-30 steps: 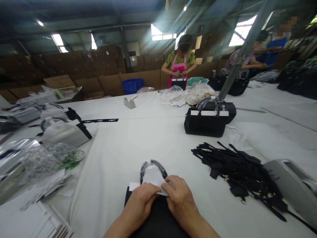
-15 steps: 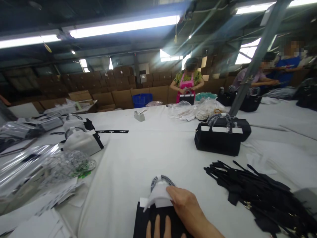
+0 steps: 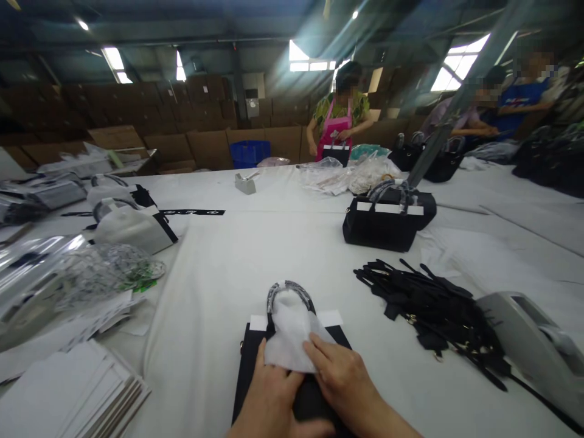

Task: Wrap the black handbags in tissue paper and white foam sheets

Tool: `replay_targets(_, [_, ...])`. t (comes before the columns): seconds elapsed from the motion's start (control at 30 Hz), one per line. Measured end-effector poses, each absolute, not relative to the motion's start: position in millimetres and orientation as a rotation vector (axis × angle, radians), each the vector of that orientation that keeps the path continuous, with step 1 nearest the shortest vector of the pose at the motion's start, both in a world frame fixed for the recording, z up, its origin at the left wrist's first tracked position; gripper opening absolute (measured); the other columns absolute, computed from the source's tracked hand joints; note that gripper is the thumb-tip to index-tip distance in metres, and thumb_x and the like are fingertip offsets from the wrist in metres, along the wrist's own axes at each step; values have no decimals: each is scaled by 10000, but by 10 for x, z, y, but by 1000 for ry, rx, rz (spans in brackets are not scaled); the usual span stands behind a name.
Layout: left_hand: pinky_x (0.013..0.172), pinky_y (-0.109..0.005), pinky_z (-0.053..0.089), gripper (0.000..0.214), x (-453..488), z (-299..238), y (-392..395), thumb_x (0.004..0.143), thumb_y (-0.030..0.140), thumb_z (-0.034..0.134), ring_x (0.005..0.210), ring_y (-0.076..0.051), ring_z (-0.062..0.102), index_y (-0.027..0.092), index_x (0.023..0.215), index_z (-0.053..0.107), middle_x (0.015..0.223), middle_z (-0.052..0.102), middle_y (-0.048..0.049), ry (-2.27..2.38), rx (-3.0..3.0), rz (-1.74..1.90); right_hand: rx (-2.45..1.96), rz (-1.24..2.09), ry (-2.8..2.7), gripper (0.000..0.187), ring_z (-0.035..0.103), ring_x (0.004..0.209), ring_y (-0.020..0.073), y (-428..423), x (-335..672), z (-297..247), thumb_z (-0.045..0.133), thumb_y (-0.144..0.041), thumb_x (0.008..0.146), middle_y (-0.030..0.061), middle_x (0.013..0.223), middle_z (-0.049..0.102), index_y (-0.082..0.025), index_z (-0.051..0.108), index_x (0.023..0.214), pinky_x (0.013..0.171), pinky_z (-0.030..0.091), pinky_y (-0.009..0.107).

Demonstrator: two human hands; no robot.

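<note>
A black handbag (image 3: 314, 398) lies in front of me, its looped handles (image 3: 305, 293) covered in patterned wrapping and pointing away from me. A thin white sheet (image 3: 288, 331) is drawn through the handles and over the bag's top edge. My right hand (image 3: 342, 371) pinches the sheet's right side between thumb and fingers. My left hand (image 3: 274, 392) rests at the sheet's lower left edge on the bag, fingers apart and thumb stretched to the right. White card (image 3: 331, 317) shows along the bag's top edge. The bag's lower part is hidden by my hands and the frame edge.
Black straps (image 3: 429, 304) with metal clips lie right, beside a grey tape dispenser (image 3: 533, 334). Black handbags (image 3: 381, 225) stand beyond. At left are stacked white cards (image 3: 68, 389), crumpled plastic (image 3: 118, 267) and a covered bag (image 3: 130, 228). Across the table stands a person (image 3: 337, 125) in a pink apron.
The white sheet now spreads wider over the bag's top. My left hand has moved up from flat on the bag to the sheet's edge. The view has tilted down.
</note>
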State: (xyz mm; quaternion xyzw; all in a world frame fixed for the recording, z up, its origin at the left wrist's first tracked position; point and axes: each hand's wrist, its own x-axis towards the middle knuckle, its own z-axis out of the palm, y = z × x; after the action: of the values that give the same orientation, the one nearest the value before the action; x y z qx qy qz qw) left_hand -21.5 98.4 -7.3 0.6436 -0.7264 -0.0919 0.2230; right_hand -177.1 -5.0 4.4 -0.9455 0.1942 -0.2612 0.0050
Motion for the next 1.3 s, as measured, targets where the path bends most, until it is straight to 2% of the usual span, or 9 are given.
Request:
replay_targets(0.1, [1027,-539,387,309,-201,-87,1035,822,259,609,922,-210,622,236,1125,555,943,673,-55,-1672,1771,194,-2927,-800,738,245,651,783,206,-65,-1738,33,442,-94,867,119,974,690,-149,642,998,695,533,310])
replay_targets(0.2, [992,-613,371,410,-225,-10,983,792,196,631,1140,-315,520,209,1191,541,1182,574,-161,-1516,1910,498,-2913,-801,678,325,641,843,199,-110,-1704,59,388,-49,863,122,1024,679,-148,627,1061,741,520,319])
replay_targets(0.3, [1039,-630,331,418,-223,39,888,830,92,514,1268,-316,437,255,1213,550,1341,514,-122,-1740,1953,385,-2875,-776,642,338,635,846,197,-152,-1700,75,403,-31,846,118,1062,669,-152,620,1075,742,505,330])
replay_targets(0.43, [1029,-431,445,420,-145,-50,886,835,-5,373,1181,-200,530,167,1162,571,1198,640,-78,-1930,1742,202,-2764,-795,673,319,600,1007,217,-80,-1836,144,447,-71,860,143,1144,634,-135,592,1137,845,483,359])
replay_targets(0.63, [967,-385,501,412,-202,-51,946,823,-9,352,1111,-192,588,150,1126,582,1199,641,-99,-1937,1671,202,-2871,-588,626,725,352,1298,381,445,-2254,247,665,-592,743,190,1398,435,-209,483,1331,1004,295,632])
replay_targets(0.9, [830,-276,554,357,-452,97,1133,862,26,349,970,-162,661,163,1102,574,1078,698,-66,-1974,1692,227,-2799,-623,681,716,457,1200,337,622,-2310,91,638,-692,698,126,1270,556,-240,549,1246,1018,338,590])
replay_targets(1.07, [708,-259,547,275,-505,56,1194,904,84,366,831,-153,669,193,1063,563,970,703,-34,-1864,1885,157,-2592,-889,875,514,392,1270,309,475,-2275,131,643,-371,813,171,1315,493,-148,501,1253,1038,355,533])
replay_targets(1.17, [749,-274,534,259,-519,21,1175,909,99,369,850,-159,650,191,1056,562,965,686,-44,-1917,1825,171,-2665,-732,913,532,263,1362,334,397,-2192,147,551,-182,848,123,1460,369,-238,413,1359,1043,284,612])
replay_targets(1.3, [751,-303,526,239,-519,51,1143,918,140,356,844,-170,625,198,979,579,946,673,-44,-2008,1799,85,-2671,-652,815,361,504,1199,258,386,-2128,86,416,-80,902,77,1178,644,-236,549,1200,1059,246,602])
